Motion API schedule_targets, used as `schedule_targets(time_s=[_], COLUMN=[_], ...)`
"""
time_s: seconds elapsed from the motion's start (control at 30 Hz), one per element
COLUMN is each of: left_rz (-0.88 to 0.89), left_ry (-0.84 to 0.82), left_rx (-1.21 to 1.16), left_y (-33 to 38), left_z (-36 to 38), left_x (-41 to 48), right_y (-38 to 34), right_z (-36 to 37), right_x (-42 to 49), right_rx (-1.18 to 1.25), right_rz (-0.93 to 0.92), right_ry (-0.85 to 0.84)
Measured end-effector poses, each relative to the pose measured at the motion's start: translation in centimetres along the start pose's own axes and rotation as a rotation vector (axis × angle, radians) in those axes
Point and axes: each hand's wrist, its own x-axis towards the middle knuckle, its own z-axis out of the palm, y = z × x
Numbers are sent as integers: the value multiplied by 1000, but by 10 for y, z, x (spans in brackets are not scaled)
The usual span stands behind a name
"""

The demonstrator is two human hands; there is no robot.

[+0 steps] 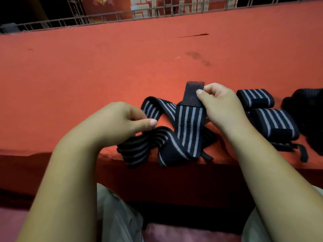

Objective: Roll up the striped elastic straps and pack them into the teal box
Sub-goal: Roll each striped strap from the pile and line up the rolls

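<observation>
A loose black strap with grey stripes (pixel 189 130) lies twisted at the near edge of the red table (pixel 87 75). My right hand (pixel 220 105) pinches the strap's plain black end tab (pixel 192 94), which stands up away from me. My left hand (pixel 125 119) pinches a looped stretch of the same strap on its left side. Two rolled striped straps lie to the right, one farther (pixel 256 97) and one nearer (pixel 276 124). No teal box is in view.
A dark heap of black material (pixel 309 119) sits at the right edge of the table. A metal grid railing (pixel 157 13) runs along the table's far side. My knees in light trousers (pixel 115 217) are below the table edge.
</observation>
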Motion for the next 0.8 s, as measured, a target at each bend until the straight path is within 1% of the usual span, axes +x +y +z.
schedule_targets(time_s=[0.07, 0.1, 0.13, 0.23, 0.33, 0.4, 0.43, 0.47, 0.5, 0.57, 0.63, 0.7, 0.8], left_rz=[-58, -61, -38, 27, 9, -9, -22, -38, -56, -71, -60, -31, 10], left_ry=[-159, -194, -199, -208, -278, -289, -263, -233, -212, -184, -152, -120, -61], left_rx=[-158, -228, -236, -128, -72, -36, -24, -14, -4, 9, 12, 18, -11], left_y=[1, 0, -1, -5, -3, 1, 3, 6, 9, 13, 17, 20, 21], left_z=[9, 14, 16, 25, 33, 38, 40, 40, 41, 45, 49, 52, 55], left_x=[1, 2, 4, 9, 11, 12, 13, 13, 13, 14, 14, 15, 17], right_y=[-2, -3, -2, 0, -1, -9, -17, -25, -31, -41, -41, -36, -26], right_z=[-2, -3, -5, -8, -6, -6, -7, -8, -9, -9, -5, -3, -4], right_x=[-3, -4, -4, -4, -7, -14, -20, -25, -30, -40, -47, -48, -45], right_rx=[-19, -34, -61, -193, -348, -394, -405, -416, -423, -475, -560, -574, -496], right_rz=[-22, -33, -42, -70, -42, -92, -120, -118, -83, 30, 67, 69, 52], right_ry=[-15, 4, 24, 35, 16, 38, 11, -52, -149, -396, -565, -634, -627])
